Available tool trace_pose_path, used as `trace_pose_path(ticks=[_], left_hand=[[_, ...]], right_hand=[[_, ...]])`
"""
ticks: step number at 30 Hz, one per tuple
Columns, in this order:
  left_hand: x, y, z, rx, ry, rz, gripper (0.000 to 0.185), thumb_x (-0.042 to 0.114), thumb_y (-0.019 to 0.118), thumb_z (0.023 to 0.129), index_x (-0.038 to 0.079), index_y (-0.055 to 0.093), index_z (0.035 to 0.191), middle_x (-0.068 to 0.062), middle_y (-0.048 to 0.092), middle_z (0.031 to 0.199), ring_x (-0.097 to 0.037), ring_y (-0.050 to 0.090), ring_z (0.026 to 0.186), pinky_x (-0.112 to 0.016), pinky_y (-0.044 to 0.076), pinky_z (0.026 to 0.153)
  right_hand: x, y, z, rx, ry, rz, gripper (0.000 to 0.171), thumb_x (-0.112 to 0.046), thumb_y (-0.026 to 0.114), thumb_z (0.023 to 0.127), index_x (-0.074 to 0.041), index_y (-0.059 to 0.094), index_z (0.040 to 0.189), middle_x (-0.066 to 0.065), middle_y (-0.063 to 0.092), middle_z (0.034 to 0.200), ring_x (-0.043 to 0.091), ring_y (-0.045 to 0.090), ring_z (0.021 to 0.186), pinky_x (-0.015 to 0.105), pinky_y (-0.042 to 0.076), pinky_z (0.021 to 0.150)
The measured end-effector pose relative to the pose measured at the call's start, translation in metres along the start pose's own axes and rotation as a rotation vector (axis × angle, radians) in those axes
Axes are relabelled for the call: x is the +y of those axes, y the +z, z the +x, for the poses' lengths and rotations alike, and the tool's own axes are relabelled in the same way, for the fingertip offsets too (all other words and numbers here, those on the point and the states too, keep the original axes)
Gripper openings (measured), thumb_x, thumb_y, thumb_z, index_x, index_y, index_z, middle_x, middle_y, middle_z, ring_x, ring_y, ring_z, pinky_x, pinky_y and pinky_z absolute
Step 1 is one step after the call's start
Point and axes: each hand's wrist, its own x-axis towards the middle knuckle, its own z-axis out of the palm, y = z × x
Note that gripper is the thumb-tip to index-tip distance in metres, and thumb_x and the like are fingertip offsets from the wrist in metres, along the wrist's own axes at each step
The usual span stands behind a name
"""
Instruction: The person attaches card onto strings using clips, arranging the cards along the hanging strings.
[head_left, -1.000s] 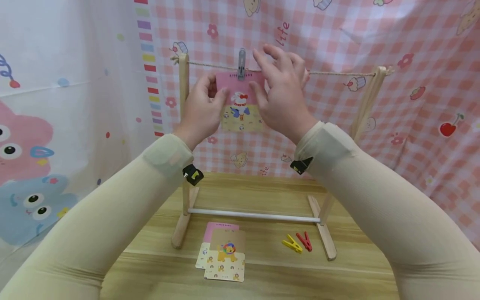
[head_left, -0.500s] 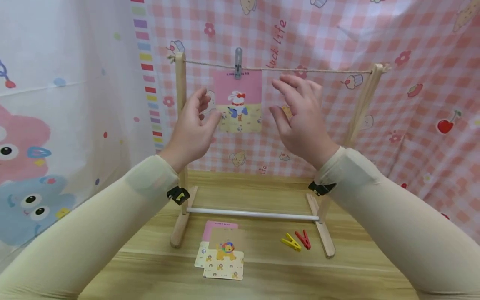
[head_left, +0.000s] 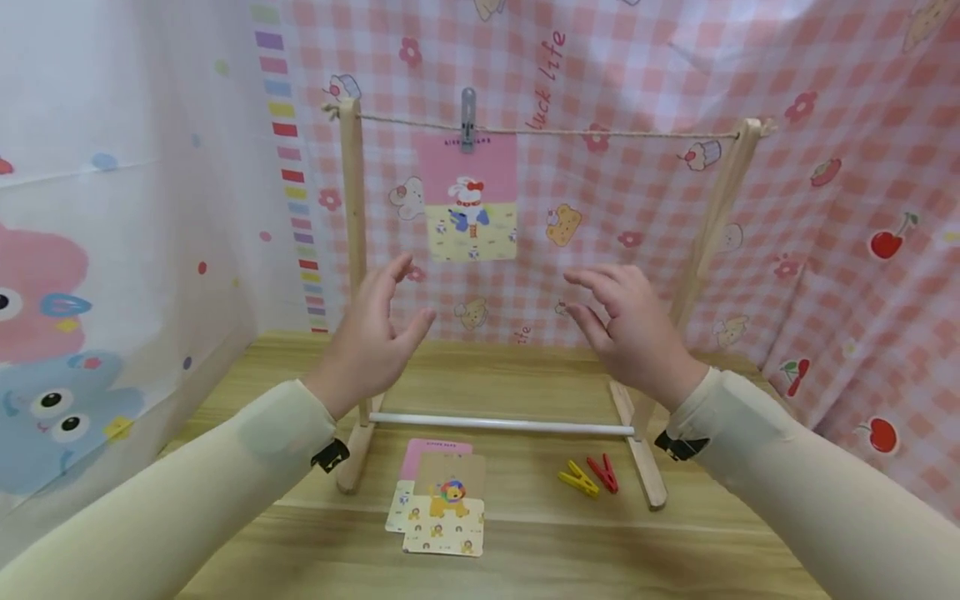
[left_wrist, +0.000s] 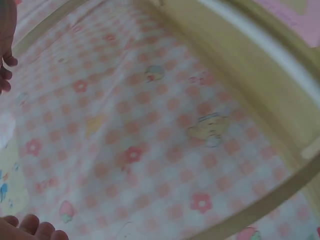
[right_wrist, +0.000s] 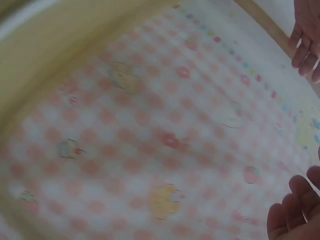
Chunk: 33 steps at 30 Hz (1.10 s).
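In the head view a pink and yellow card (head_left: 471,192) with a white dog picture hangs from the rope (head_left: 585,132), held by a grey clothespin (head_left: 468,121). My left hand (head_left: 367,337) is in the air below and left of it, fingers relaxed and holding nothing. On the other side my right hand (head_left: 633,329) hovers with loose fingers, lower than the card and apart from it. Two more cards lie overlapped on the table, a lion card (head_left: 447,508) on top of a pink one (head_left: 420,458). To their right rest a yellow clothespin (head_left: 578,480) and a red clothespin (head_left: 603,473).
The rope runs between two wooden posts (head_left: 351,192) of a stand, joined low down by a white rod (head_left: 502,424). Its right foot (head_left: 647,471) sits on the wooden table (head_left: 540,542). A checked pink cloth (head_left: 645,192) hangs behind.
Both hands have let go of the hanging card, spread apart and come down toward the table. The card stays on the rope under the grey clothespin.
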Motion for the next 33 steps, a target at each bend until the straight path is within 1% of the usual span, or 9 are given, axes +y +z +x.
trace_pose_path(ticks=[3,4,8,12,15,21,26,30,33], left_hand=[[-0.009,0.007,-0.01,-0.066,0.037,0.076,0.069,0.03,0.062,0.107,0.008,0.031,0.163,-0.012,0.043,0.163,-0.035,0.048,0.145,-0.056,0.039,0.122],[-0.011,0.009,-0.013,-0.092,0.056,0.111,0.067,0.03,0.063,0.107,0.007,0.033,0.162,-0.013,0.045,0.162,-0.034,0.043,0.151,-0.056,0.035,0.125],[-0.021,0.018,-0.024,-0.207,0.117,0.224,0.062,0.033,0.065,0.105,0.009,0.043,0.157,-0.012,0.056,0.154,-0.033,0.053,0.143,-0.055,0.044,0.119],[-0.029,0.027,-0.032,-0.295,0.148,0.29,0.062,0.036,0.069,0.103,0.01,0.048,0.155,-0.01,0.059,0.152,-0.032,0.057,0.14,-0.053,0.047,0.116],[-0.035,0.033,-0.039,-0.361,0.141,0.331,0.064,0.038,0.071,0.101,0.011,0.049,0.155,-0.009,0.058,0.153,-0.032,0.058,0.139,-0.052,0.048,0.115],[-0.044,0.045,-0.051,-0.511,0.083,0.387,0.07,0.043,0.072,0.1,0.013,0.046,0.157,-0.008,0.055,0.156,-0.032,0.055,0.141,-0.054,0.045,0.118],[-0.049,0.055,-0.06,-0.613,0.025,0.415,0.072,0.05,0.07,0.099,0.015,0.046,0.158,-0.008,0.052,0.159,-0.035,0.052,0.145,-0.054,0.043,0.12],[-0.051,0.059,-0.067,-0.685,-0.015,0.417,0.07,0.048,0.07,0.1,0.017,0.047,0.158,-0.009,0.051,0.16,-0.038,0.052,0.144,-0.058,0.042,0.119],[-0.052,0.061,-0.071,-0.719,-0.021,0.433,0.069,0.049,0.07,0.099,0.016,0.049,0.156,-0.012,0.051,0.159,-0.039,0.054,0.142,-0.058,0.044,0.118]], right_hand=[[0.007,0.007,-0.018,-0.076,0.033,-0.01,0.032,-0.007,0.073,0.098,-0.001,0.07,0.13,0.02,0.07,0.128,0.039,0.059,0.113,0.055,0.045,0.097],[0.009,0.009,-0.023,-0.096,0.039,-0.011,0.032,-0.008,0.073,0.099,-0.002,0.07,0.13,0.019,0.07,0.128,0.038,0.059,0.113,0.054,0.045,0.096],[0.016,0.018,-0.043,-0.182,0.082,-0.019,0.033,-0.009,0.074,0.098,-0.001,0.07,0.129,0.017,0.071,0.128,0.037,0.06,0.117,0.056,0.046,0.1],[0.021,0.025,-0.059,-0.276,0.121,-0.045,0.032,-0.012,0.074,0.099,0.0,0.07,0.128,0.017,0.071,0.128,0.038,0.059,0.12,0.057,0.048,0.103],[0.023,0.028,-0.069,-0.335,0.137,-0.062,0.032,-0.014,0.073,0.1,-0.001,0.07,0.128,0.017,0.071,0.129,0.038,0.059,0.12,0.057,0.05,0.103],[0.027,0.036,-0.087,-0.415,0.183,-0.066,0.032,-0.017,0.072,0.101,-0.004,0.07,0.13,0.015,0.07,0.132,0.036,0.059,0.124,0.056,0.051,0.105],[0.032,0.044,-0.103,-0.45,0.165,-0.093,0.031,-0.017,0.075,0.098,-0.004,0.071,0.126,0.013,0.072,0.127,0.036,0.062,0.12,0.056,0.052,0.103],[0.034,0.049,-0.113,-0.493,0.156,-0.091,0.03,-0.016,0.078,0.096,-0.003,0.072,0.122,0.012,0.073,0.121,0.036,0.065,0.121,0.06,0.045,0.115],[0.035,0.052,-0.119,-0.544,0.183,-0.082,0.029,-0.017,0.078,0.096,-0.004,0.073,0.122,0.011,0.073,0.122,0.035,0.066,0.121,0.059,0.045,0.115]])
